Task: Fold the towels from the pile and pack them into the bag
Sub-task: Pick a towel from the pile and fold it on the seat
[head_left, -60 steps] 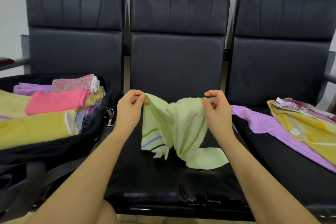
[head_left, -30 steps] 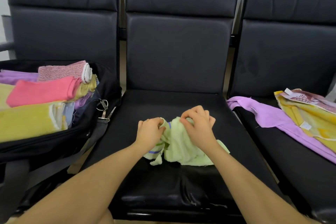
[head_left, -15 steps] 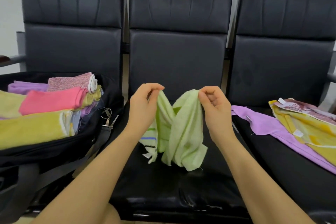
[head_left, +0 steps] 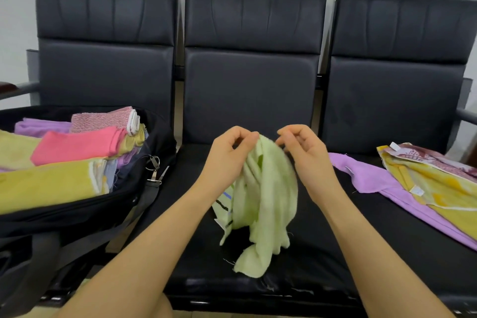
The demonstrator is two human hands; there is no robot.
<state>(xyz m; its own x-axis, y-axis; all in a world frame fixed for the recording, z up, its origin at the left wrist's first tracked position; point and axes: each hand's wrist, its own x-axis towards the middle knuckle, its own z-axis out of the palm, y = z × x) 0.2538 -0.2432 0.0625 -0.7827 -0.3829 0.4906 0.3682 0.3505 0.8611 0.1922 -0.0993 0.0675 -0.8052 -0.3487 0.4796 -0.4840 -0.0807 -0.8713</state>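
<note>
A light green towel (head_left: pixel 265 196) with dark and blue stripes hangs bunched over the middle black seat (head_left: pixel 258 266), its lower end touching the cushion. My left hand (head_left: pixel 227 160) pinches its top edge. My right hand (head_left: pixel 307 155) is close beside it, fingers curled at the towel's top; its grip is blurred. The black bag (head_left: pixel 85 209) stands open on the left seat, packed with several folded towels: yellow (head_left: pixel 51 183), pink (head_left: pixel 77 144), purple and a patterned pink one.
On the right seat lies the remaining pile: a purple towel (head_left: pixel 371 178) spread flat and a yellow towel (head_left: pixel 438 186) with a maroon printed edge on top. The bag's strap and metal clip (head_left: pixel 153 165) hang toward the middle seat. Chair backs rise behind.
The towel was held spread, then pressed bunched onto the seat, then lifted again. Now my hands have come closer together at its top and the cloth hangs in one bundle.
</note>
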